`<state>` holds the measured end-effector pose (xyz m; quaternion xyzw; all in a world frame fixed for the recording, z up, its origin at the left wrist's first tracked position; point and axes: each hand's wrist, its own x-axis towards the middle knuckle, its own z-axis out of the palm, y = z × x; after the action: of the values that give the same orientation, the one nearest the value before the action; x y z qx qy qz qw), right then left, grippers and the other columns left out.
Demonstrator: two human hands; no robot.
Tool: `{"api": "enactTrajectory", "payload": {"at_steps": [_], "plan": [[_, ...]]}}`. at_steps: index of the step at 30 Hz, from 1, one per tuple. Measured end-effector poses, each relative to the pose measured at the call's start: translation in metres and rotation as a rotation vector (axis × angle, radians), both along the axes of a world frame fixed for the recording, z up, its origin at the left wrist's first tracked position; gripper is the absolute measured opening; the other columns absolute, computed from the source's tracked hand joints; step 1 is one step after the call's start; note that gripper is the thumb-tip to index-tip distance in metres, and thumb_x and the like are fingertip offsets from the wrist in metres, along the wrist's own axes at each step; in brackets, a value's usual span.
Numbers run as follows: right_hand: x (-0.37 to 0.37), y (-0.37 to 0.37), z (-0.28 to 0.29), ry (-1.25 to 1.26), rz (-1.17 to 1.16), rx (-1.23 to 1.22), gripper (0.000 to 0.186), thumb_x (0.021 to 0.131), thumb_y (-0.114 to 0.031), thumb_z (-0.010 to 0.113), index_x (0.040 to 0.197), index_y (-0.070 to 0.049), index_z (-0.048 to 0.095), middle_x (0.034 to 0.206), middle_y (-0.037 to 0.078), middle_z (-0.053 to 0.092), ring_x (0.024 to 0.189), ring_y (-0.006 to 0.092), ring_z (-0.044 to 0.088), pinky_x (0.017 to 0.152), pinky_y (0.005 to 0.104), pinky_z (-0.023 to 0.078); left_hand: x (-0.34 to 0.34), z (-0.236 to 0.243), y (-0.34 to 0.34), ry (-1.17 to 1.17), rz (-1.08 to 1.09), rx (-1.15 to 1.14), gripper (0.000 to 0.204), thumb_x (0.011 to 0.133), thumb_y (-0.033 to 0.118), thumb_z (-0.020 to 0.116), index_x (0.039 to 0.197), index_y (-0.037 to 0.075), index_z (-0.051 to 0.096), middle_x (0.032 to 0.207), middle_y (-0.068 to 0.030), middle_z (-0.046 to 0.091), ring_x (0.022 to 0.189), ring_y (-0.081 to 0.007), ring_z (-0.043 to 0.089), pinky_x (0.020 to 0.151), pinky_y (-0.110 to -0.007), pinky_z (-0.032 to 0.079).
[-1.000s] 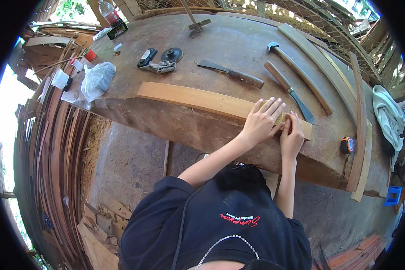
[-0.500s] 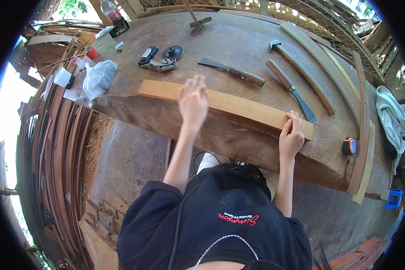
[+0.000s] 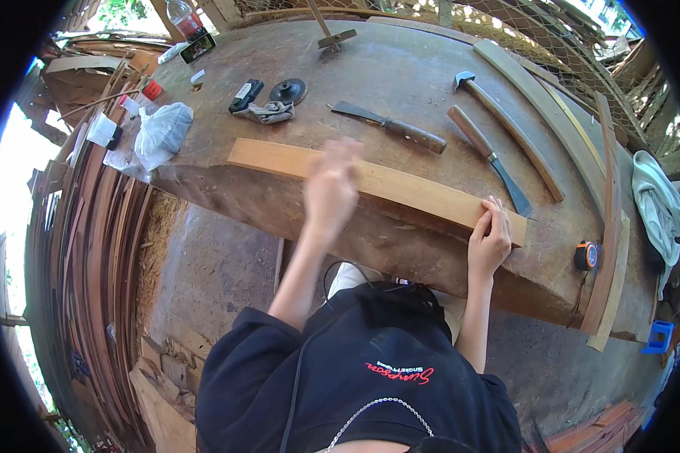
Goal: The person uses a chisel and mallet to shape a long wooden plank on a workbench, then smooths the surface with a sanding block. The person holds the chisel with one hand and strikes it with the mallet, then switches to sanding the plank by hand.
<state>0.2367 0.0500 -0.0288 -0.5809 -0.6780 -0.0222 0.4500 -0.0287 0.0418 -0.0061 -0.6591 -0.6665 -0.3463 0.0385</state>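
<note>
A long, light-brown wooden board [image 3: 415, 190] lies along the near edge of the workbench, tilted down to the right in the head view. Over its left half is my left hand [image 3: 331, 192], its fingers smeared by motion; whether something is under them is hidden. At the board's right end my right hand [image 3: 491, 238] grips it, fingers bent over the top face. Just beyond the board lie a wood-handled knife [image 3: 389, 127] and a chisel-like blade [image 3: 491, 160] with a wooden handle, its metal tip close to my right hand.
On the workbench [image 3: 400, 68] are a hammer-like tool [image 3: 510, 132], a black disc [image 3: 288, 91], a grey cloth [image 3: 268, 113], a plastic bag [image 3: 162, 136] and a tape measure [image 3: 585, 255]. Long strips [image 3: 608, 219] line the right side; stacked planks [image 3: 91, 264] stand left.
My left hand has shifted slightly to the right along the board. My right hand stays at the board's right end. The whole view has moved a little.
</note>
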Motion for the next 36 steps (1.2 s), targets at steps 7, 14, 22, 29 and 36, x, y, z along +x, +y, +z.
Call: {"api": "enactTrajectory", "payload": {"at_steps": [7,14,22,29,36], "plan": [[-0.002,0.001,-0.002,-0.008,-0.005,0.014,0.016,0.085,-0.003,0.046,0.091,-0.004,0.061,0.100,0.011,0.064,0.103,0.0270,0.058,0.088,0.0374,0.044,-0.016,-0.004,0.008,0.052,0.232,0.031,0.025,0.083,0.011,0.051,0.106,0.010,0.063,0.114,-0.0062,0.059,0.114,-0.0242,0.048,0.098,-0.039,0.031],[-0.001,0.001,-0.002,-0.011,-0.002,-0.008,0.015,0.085,-0.005,0.047,0.091,-0.005,0.061,0.101,0.010,0.064,0.103,0.0266,0.058,0.088,0.0375,0.044,0.125,-0.008,-0.007,-0.025,-0.362,0.064,0.029,0.082,0.015,0.054,0.110,0.009,0.060,0.119,-0.0079,0.055,0.120,-0.0231,0.044,0.098,-0.038,0.031],[-0.002,0.001,-0.003,-0.016,0.003,0.025,0.015,0.085,-0.004,0.047,0.091,-0.005,0.061,0.100,0.010,0.064,0.103,0.0266,0.058,0.088,0.0369,0.044,-0.089,-0.018,-0.002,0.165,0.346,0.018,0.032,0.085,0.010,0.047,0.116,0.012,0.057,0.121,-0.0050,0.055,0.120,-0.0238,0.043,0.103,-0.039,0.027],[-0.002,0.001,-0.002,-0.011,-0.008,0.028,0.015,0.085,-0.004,0.047,0.091,-0.005,0.061,0.100,0.010,0.064,0.102,0.0264,0.058,0.088,0.0367,0.044,0.017,-0.001,0.005,-0.072,0.058,-0.013,0.024,0.086,0.011,0.047,0.104,0.007,0.062,0.113,-0.0114,0.058,0.113,-0.0261,0.048,0.098,-0.038,0.031],[-0.002,0.002,0.000,-0.027,0.004,0.031,0.015,0.085,-0.003,0.047,0.090,-0.005,0.061,0.100,0.011,0.064,0.101,0.0264,0.059,0.087,0.0368,0.045,0.095,-0.007,-0.005,-0.016,-0.240,0.038,0.034,0.084,0.016,0.051,0.117,0.011,0.058,0.122,-0.0075,0.054,0.120,-0.0218,0.044,0.099,-0.037,0.031]]}}
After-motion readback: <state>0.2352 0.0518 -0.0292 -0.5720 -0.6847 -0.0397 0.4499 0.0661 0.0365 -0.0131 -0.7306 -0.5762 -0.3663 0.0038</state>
